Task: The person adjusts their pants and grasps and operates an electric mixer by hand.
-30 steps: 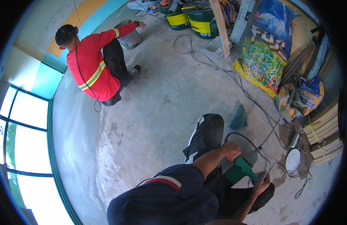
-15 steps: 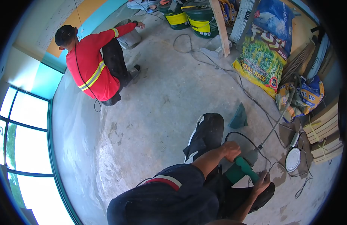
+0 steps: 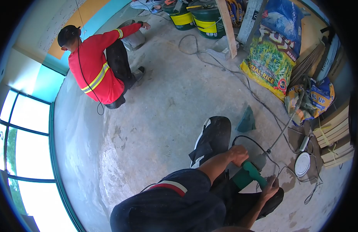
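Steadying the green tool [image 3: 242, 179] between them, the left hand [image 3: 239, 154] curls closed around its far end, the right hand [image 3: 269, 188] partly closed at its near end; moving it calls for slack in the black cord [image 3: 245, 137] beyond the left hand

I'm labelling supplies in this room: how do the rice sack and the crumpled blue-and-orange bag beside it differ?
The rice sack is larger, while the crumpled bag is smaller. The sack looks filled out; the bag looks slumped and creased. The sack's print is mainly green and yellow, the bag's blue and orange. Both carry printed lettering.
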Demonstrator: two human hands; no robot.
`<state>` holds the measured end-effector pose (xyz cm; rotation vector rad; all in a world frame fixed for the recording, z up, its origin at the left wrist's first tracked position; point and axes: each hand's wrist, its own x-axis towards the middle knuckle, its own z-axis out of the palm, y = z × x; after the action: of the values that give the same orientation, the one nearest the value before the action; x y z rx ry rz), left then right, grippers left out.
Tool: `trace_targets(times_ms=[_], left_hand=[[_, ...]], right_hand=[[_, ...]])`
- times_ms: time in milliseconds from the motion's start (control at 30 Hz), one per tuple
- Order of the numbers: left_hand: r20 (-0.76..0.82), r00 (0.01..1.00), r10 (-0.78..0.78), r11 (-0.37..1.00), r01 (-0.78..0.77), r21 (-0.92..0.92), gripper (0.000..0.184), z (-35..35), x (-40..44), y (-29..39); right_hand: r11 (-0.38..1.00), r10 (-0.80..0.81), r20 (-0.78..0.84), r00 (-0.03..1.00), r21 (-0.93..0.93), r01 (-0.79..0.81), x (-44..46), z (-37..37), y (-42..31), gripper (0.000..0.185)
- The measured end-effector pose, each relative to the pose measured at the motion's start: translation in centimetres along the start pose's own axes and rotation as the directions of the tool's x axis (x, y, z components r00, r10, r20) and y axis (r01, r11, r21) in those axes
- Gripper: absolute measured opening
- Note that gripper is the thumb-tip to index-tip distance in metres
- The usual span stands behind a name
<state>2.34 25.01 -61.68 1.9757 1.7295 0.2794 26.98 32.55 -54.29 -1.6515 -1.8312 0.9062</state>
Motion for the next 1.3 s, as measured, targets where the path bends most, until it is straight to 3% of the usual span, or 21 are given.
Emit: trace_targets(times_ms=[133,233,333,633,733,933,1300], left_hand=[[0.061,0.998,-0.03,0.999,0.03,0.011,0.017,0.0,0.2,0.0],[-0.025,1.0,-0.002,1.0,0.003,0.011,0.016,0.2,-0.1,0.0],[0.05,0.998,-0.023,1.0,0.023,0.001,0.016,-0.2,0.1,0.0],[-0.127,0.991,0.045,0.999,-0.047,-0.011,0.016,0.1,-0.3,-0.2],[-0.102,0.994,0.043,0.999,-0.043,0.009,0.016,0.1,-0.2,-0.3],[0.173,0.984,-0.041,0.999,0.038,0.016,0.017,-1.6,0.3,0.2],[0.171,0.984,-0.045,0.999,0.042,0.021,0.019,-1.9,0.3,0.4]], right_hand=[[1.0,0.0,0.006,1.0,-0.001,0.0,0.0,0.0,-0.3,0.043],[1.0,-0.001,0.01,1.0,0.004,0.001,0.0,-0.1,-0.5,0.043],[1.0,0.001,0.011,1.0,0.002,-0.001,0.0,0.0,-0.3,0.043],[1.0,-0.003,0.0,1.0,0.007,0.003,0.0,-0.1,-0.5,0.043],[1.0,-0.001,0.005,1.0,0.008,0.001,0.0,-0.2,-0.6,0.043],[1.0,-0.004,0.007,1.0,0.009,0.004,0.0,-0.2,-0.8,0.043],[1.0,0.004,0.006,1.0,0.0,-0.004,0.0,-0.2,-1.0,0.041]])
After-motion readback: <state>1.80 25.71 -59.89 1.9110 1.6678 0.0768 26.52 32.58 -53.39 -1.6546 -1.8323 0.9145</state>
